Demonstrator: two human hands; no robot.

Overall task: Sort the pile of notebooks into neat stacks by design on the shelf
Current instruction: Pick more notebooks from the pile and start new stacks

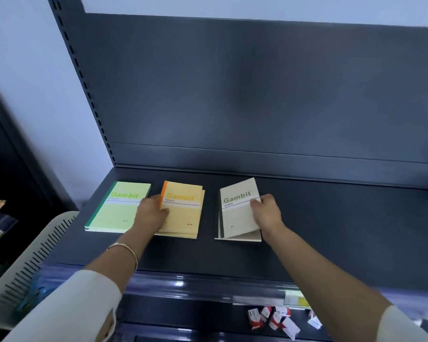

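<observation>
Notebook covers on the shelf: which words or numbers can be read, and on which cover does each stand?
"Gambit" on the green notebook.
"Gambit" on the yellow notebook, faint.
"Gambit" on the grey notebook.
Small print under the titles and corner marks: too blurred to read.

Before me on the shelf [331, 230], left stack [116, 208] lies just beside middle stack [183, 215], right stack [237, 213] apart; boxes [273, 319], perhaps, below.

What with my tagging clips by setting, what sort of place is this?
Probably a stationery shop: a metal display shelf with a slotted upright, notebooks grouped by colour, a label strip on its front edge.
</observation>
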